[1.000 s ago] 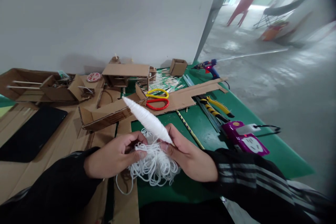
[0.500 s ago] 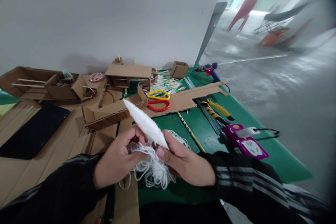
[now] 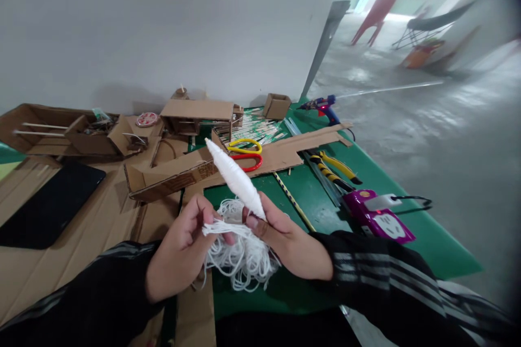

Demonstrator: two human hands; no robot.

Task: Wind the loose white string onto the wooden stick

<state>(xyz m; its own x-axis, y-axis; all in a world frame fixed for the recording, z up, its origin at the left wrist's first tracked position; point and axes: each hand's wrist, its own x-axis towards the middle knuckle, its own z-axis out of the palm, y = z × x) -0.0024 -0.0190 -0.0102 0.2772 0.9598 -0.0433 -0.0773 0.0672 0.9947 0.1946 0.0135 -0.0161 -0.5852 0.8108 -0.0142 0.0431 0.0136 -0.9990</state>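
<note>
My right hand is closed round the lower end of a white thread-wound spindle, which tapers to a point and tilts up to the left. Thumb and fingers of my left hand are closed on a bunch of white string. The looped string hangs in a loose tangle between both hands, over the green tabletop. Just beyond the spindle lie scissors with one yellow and one red handle. An open cardboard tray sits past my left hand.
At right are a purple power strip, yellow-black pliers and a blue glue gun. Thin sticks lie near the wall. A black tablet-like slab rests on cardboard at left, with cardboard boxes behind it.
The spindle has shifted a little right and stands slightly steeper. My left hand has moved slightly away from it, and the string bunch in its fingers shows more plainly.
</note>
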